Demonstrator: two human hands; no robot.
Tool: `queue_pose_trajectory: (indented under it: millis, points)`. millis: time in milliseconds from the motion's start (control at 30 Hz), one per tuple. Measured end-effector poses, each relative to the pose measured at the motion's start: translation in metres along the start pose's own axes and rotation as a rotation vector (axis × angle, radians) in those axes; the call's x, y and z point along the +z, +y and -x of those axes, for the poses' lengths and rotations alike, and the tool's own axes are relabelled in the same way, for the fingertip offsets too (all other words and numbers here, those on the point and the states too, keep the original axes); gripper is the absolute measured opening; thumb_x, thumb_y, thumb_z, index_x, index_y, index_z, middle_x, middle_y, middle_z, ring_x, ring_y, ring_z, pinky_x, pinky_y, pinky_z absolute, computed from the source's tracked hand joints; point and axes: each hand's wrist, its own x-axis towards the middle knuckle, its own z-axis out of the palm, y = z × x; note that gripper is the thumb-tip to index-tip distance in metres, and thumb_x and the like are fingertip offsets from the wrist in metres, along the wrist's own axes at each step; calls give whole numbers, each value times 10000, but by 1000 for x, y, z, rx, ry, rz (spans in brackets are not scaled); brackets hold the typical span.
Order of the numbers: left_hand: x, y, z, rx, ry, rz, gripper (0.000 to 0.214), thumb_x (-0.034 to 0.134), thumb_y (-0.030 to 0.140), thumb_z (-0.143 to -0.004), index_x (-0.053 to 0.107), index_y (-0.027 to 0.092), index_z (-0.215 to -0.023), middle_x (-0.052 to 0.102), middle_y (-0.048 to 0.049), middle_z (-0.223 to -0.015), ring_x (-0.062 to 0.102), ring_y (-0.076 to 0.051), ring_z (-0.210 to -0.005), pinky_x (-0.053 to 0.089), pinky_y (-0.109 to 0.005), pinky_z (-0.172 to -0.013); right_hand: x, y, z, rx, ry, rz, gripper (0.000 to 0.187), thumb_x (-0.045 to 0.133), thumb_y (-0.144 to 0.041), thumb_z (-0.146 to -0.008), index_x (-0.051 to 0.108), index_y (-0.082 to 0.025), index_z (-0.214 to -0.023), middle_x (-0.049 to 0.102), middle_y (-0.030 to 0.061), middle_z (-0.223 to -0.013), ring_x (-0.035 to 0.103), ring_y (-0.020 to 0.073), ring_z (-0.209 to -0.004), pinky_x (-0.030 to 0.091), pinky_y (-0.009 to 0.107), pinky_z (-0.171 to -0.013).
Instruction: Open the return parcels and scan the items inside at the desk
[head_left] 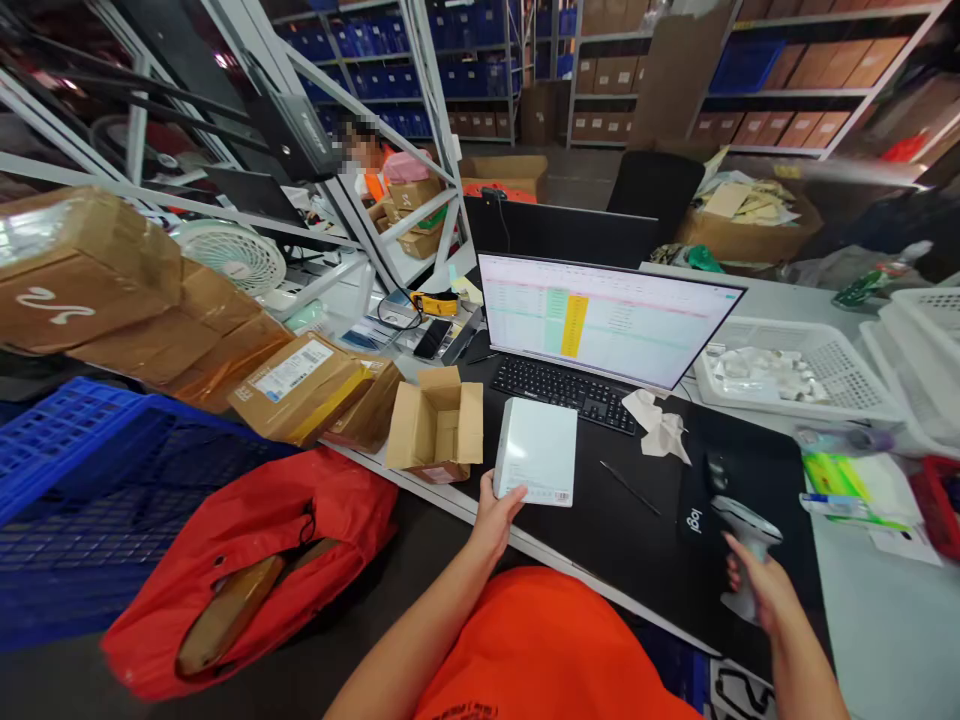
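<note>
My left hand (497, 515) grips the lower left corner of a white box (538, 450), with the thumb across its face. Small print and a barcode show along that box's bottom edge. Held by its handle in my right hand (761, 580) is a grey barcode scanner (746, 522), above the right part of the black desk mat. An open cardboard box (436, 425) with raised flaps stands just left of the white box; no contents show in it. Behind the white box lies a black keyboard (562, 390), below a lit monitor (600, 310) with a spreadsheet.
A black mouse (716, 472), a pen (630, 487) and crumpled tissue (660, 425) lie on the mat. White baskets (862, 390) stand at the right. Stacked cartons (90, 280), a blue crate (67, 440) and a red bag (330, 500) crowd the left. Another person (371, 165) sits beyond.
</note>
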Motion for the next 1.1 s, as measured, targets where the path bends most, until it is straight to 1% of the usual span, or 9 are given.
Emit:
queue_pose_trajectory:
  millis: [100, 200, 267, 367, 600, 700, 800, 933, 1100]
  points:
    - [7, -6, 0, 30, 37, -15, 687, 899, 325, -580, 426, 254, -1072, 668, -11, -1003, 679, -199, -960, 539, -403, -929, 37, -28, 21, 179, -281, -175, 662, 727, -668, -673, 613, -172, -1095, 465, -78, -512, 419, 118, -401, 343, 266, -408]
    - [12, -11, 1, 49, 54, -11, 695, 902, 330, -582, 419, 251, -1075, 664, -23, -1026, 681, -204, -976, 537, -409, -945, 72, -57, 49, 185, -546, -129, 579, 721, -572, -730, 592, -172, -1128, 514, -75, -531, 445, 103, -430, 353, 239, -440]
    - [13, -13, 3, 59, 60, -21, 713, 903, 340, -587, 413, 249, -1096, 663, -34, -1050, 680, -207, -986, 533, -409, -952, 84, -66, 62, 170, -604, -68, 477, 700, -549, -760, 599, -173, -1035, 534, -66, -526, 458, 100, -434, 358, 235, -453]
    - [11, -17, 6, 85, 51, -55, 742, 906, 361, -591, 409, 245, -1130, 665, -48, -1070, 675, -221, -1015, 521, -415, -969, 82, -66, 66, 145, -605, -28, 444, 682, -580, -765, 594, -174, -922, 526, -59, -497, 454, 100, -426, 356, 237, -454]
    - [-4, -27, 11, 177, 61, -66, 715, 884, 350, -636, 407, 234, -1155, 668, -66, -1093, 666, -218, -1016, 501, -391, -977, 39, -49, 41, 295, -366, -121, 738, 741, -666, -630, 593, -160, -1146, 572, -40, -557, 465, 125, -417, 358, 262, -416]
    - [-7, -30, 14, 231, 110, -103, 706, 877, 330, -640, 407, 226, -1157, 668, -70, -1091, 660, -221, -1018, 504, -366, -948, 29, -46, 45, 296, -442, -111, 748, 747, -663, -642, 605, -161, -1179, 541, -52, -533, 453, 121, -410, 354, 258, -429]
    - [-4, -31, 19, 261, 143, -134, 703, 860, 344, -656, 403, 226, -1177, 664, -70, -1115, 656, -222, -1034, 501, -361, -944, 38, -50, 60, 266, -558, -81, 618, 724, -658, -696, 629, -165, -1056, 533, -52, -524, 448, 103, -395, 342, 241, -438]
    - [2, -29, 26, 268, 132, -146, 715, 852, 365, -655, 399, 229, -1192, 669, -66, -1106, 662, -222, -1019, 509, -354, -918, 59, -57, 71, 193, -571, -59, 499, 708, -648, -723, 588, -176, -831, 532, -45, -513, 454, 90, -395, 357, 233, -448]
    - [5, -25, 30, 263, 135, -136, 732, 857, 368, -632, 403, 220, -1187, 670, -81, -1103, 661, -234, -1027, 507, -360, -922, 57, -44, 58, 175, -546, -42, 525, 690, -680, -708, 566, -189, -845, 548, -38, -521, 467, 105, -380, 375, 246, -422]
